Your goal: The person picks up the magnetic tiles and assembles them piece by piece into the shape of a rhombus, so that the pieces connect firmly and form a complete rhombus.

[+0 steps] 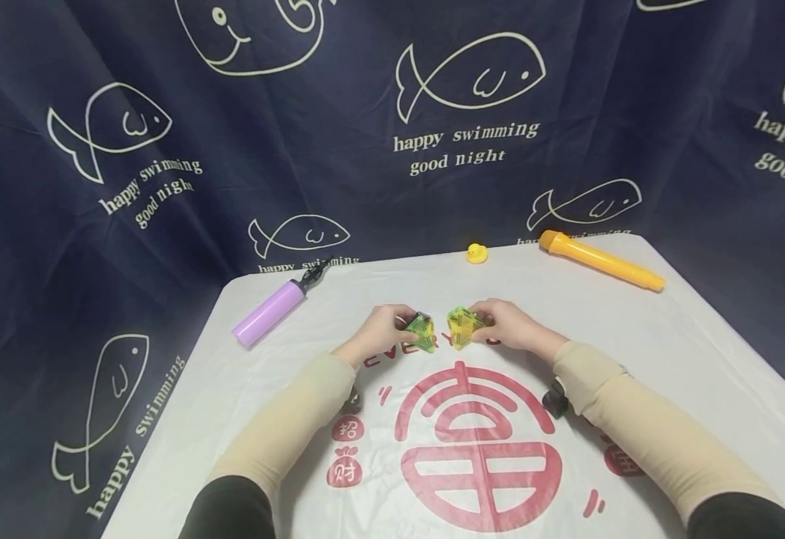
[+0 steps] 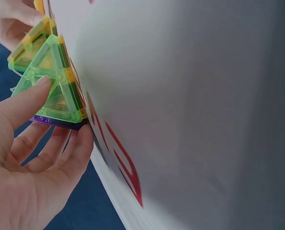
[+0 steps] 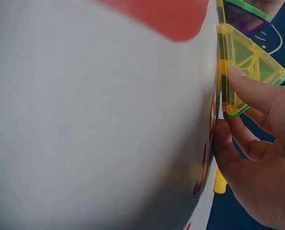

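Note:
Over the far middle of the table, my left hand (image 1: pixel 390 325) grips a small pyramid of see-through magnetic tiles (image 1: pixel 422 332). Its green face is turned to the left wrist camera, with yellow and purple sides; the thumb presses the green tile (image 2: pixel 61 98) and the fingers support the purple side. My right hand (image 1: pixel 508 326) pinches a second tile pyramid (image 1: pixel 463 327), yellow and green, with the thumb on its yellow tile (image 3: pixel 250 60). A narrow gap separates the two pyramids in the head view. Both are close to the tabletop; whether they touch it I cannot tell.
A purple hand pump (image 1: pixel 270 313) with a black nozzle lies at the far left. A yellow rubber duck (image 1: pixel 476 254) sits at the back edge, and an orange tube (image 1: pixel 604 261) lies at the far right. The white tablecloth (image 1: pixel 338 292) has red prints; a dark blue curtain (image 1: pixel 359 150) hangs behind.

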Demonstrator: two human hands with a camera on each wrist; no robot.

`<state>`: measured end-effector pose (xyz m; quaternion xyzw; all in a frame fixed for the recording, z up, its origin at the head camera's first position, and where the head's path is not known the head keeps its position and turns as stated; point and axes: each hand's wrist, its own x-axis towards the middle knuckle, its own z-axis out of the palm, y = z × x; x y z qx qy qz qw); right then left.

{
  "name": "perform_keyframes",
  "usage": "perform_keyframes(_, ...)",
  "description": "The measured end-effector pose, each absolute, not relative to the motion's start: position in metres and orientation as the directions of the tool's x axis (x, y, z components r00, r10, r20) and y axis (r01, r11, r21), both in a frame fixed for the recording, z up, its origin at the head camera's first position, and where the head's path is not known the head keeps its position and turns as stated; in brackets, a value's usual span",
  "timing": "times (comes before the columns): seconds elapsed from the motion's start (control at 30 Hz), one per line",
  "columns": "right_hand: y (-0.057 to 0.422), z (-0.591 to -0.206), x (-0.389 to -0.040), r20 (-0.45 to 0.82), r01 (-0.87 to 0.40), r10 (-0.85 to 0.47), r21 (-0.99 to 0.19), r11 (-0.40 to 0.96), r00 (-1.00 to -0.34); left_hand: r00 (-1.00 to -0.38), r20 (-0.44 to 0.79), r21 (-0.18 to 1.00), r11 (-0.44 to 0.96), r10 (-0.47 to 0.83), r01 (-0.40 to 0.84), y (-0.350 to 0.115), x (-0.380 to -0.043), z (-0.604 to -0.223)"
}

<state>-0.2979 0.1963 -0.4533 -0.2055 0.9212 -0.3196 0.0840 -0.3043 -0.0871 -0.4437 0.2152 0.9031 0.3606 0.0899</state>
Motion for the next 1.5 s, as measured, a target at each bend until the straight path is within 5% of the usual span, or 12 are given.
perform_keyframes(1.5,0.186,-0.443,-0.297,0.002,-0.310,-0.416,-0.669,0.675,-0.909,-0.894,-0.011,0.682,0.657,0.448,0.321,-0.071,-0.306,-0.447)
